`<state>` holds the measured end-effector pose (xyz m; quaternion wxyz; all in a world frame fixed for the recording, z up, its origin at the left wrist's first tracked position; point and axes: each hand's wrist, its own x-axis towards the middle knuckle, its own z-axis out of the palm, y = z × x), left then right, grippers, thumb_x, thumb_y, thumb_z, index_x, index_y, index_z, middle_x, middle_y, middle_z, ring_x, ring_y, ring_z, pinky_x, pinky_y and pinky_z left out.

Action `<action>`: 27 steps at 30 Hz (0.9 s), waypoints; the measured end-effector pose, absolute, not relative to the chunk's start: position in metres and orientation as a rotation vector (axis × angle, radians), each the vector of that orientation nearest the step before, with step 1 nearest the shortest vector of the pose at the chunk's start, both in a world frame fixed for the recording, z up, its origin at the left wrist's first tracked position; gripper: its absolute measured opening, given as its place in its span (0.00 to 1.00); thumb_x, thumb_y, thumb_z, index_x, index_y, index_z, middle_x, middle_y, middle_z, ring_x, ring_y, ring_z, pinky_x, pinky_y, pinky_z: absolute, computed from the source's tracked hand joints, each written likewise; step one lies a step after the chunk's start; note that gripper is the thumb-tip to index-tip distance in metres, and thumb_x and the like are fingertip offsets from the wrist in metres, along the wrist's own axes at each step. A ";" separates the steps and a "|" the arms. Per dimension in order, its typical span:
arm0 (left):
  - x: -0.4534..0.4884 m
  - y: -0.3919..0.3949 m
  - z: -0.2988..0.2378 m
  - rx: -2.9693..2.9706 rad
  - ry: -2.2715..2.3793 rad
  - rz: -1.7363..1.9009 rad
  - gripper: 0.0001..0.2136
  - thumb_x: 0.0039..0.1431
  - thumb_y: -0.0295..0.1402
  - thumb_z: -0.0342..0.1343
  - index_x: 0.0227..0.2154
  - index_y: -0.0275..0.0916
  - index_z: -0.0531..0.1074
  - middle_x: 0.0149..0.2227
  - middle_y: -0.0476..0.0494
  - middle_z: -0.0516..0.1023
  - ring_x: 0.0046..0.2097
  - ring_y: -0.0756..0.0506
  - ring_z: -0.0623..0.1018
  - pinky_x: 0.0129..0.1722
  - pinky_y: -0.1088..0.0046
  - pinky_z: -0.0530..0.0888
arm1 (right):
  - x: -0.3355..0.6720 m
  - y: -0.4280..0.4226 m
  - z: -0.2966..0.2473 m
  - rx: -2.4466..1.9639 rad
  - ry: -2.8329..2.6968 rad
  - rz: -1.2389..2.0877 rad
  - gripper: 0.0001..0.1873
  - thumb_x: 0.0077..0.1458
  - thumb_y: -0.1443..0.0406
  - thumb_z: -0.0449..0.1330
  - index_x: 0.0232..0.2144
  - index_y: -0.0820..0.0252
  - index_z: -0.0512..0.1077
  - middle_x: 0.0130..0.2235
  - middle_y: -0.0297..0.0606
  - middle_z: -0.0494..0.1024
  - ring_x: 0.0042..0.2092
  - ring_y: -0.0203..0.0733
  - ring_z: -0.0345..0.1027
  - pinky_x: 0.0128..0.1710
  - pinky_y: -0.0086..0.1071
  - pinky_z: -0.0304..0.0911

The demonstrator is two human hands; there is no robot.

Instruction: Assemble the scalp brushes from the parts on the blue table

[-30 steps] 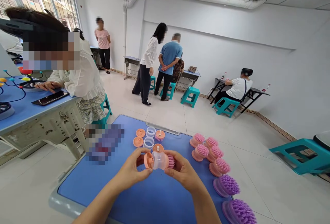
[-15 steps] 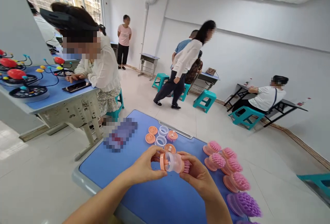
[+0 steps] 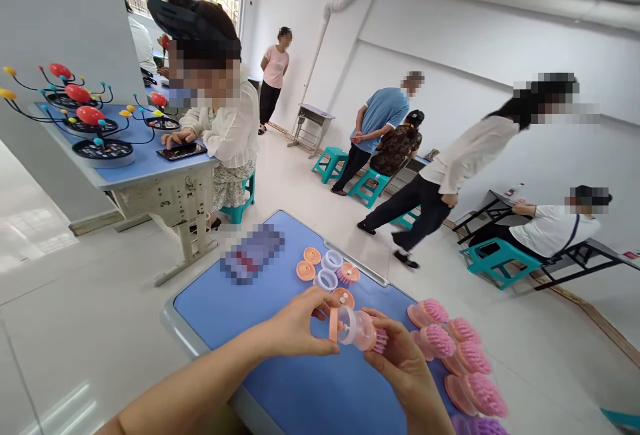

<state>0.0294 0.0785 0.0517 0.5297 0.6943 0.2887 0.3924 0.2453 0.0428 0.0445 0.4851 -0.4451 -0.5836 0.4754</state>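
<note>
My left hand pinches a round orange cap by its edge, fingers above and thumb below. To its right, my right hand grips a scrub brush with a clear cup-shaped body and pink bristles. The brush lies sideways above the blue table, its clear opening facing the cap. A small post shows between cap and body; whether they touch I cannot tell. Just beyond the hands lie an orange bristle head, an orange disc with white bits, clear rings and plain orange caps.
Several pink brushes stand along the table's right side, with a purple brush nearest me. A blurred-out item lies at the far left of the blue table. A person at a neighbouring desk touches a phone.
The view has swung left, so the table and hands appear farther right. The brush tilts slightly more downward on its bristle side. A walking person has moved right across the room.
</note>
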 end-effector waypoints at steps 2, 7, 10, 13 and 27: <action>0.030 0.078 0.051 1.669 0.702 0.941 0.21 0.36 0.23 0.63 0.37 0.40 0.66 0.38 0.48 0.69 0.41 0.46 0.71 0.44 0.67 0.70 | 0.245 0.043 0.046 -1.095 -1.431 1.167 0.16 0.43 0.65 0.66 0.37 0.46 0.71 0.48 0.39 0.70 0.48 0.51 0.65 0.44 0.43 0.65; 0.029 0.079 0.051 1.696 0.723 0.949 0.21 0.36 0.23 0.63 0.36 0.41 0.65 0.38 0.48 0.68 0.41 0.47 0.70 0.43 0.67 0.70 | 0.242 0.042 0.045 -1.082 -1.406 1.156 0.16 0.42 0.64 0.66 0.36 0.46 0.71 0.47 0.38 0.70 0.47 0.50 0.66 0.43 0.41 0.66; 0.029 0.079 0.051 1.700 0.709 0.951 0.20 0.37 0.23 0.63 0.36 0.40 0.65 0.39 0.48 0.68 0.41 0.47 0.70 0.43 0.68 0.70 | 0.241 0.042 0.042 -1.078 -1.408 1.143 0.17 0.42 0.64 0.66 0.37 0.46 0.71 0.48 0.38 0.69 0.49 0.49 0.64 0.45 0.41 0.64; 0.030 0.079 0.049 1.690 0.709 0.960 0.19 0.38 0.23 0.62 0.36 0.41 0.66 0.40 0.47 0.68 0.42 0.46 0.71 0.44 0.68 0.70 | 0.240 0.042 0.042 -1.080 -1.433 1.137 0.16 0.43 0.64 0.65 0.38 0.48 0.70 0.48 0.40 0.69 0.49 0.50 0.64 0.45 0.42 0.64; 0.031 0.083 0.051 1.744 0.709 0.945 0.21 0.42 0.26 0.60 0.43 0.40 0.69 0.44 0.45 0.75 0.45 0.44 0.73 0.46 0.69 0.70 | 0.232 0.040 0.057 -1.146 -1.548 1.093 0.15 0.45 0.65 0.64 0.38 0.51 0.70 0.47 0.39 0.69 0.44 0.46 0.67 0.42 0.37 0.66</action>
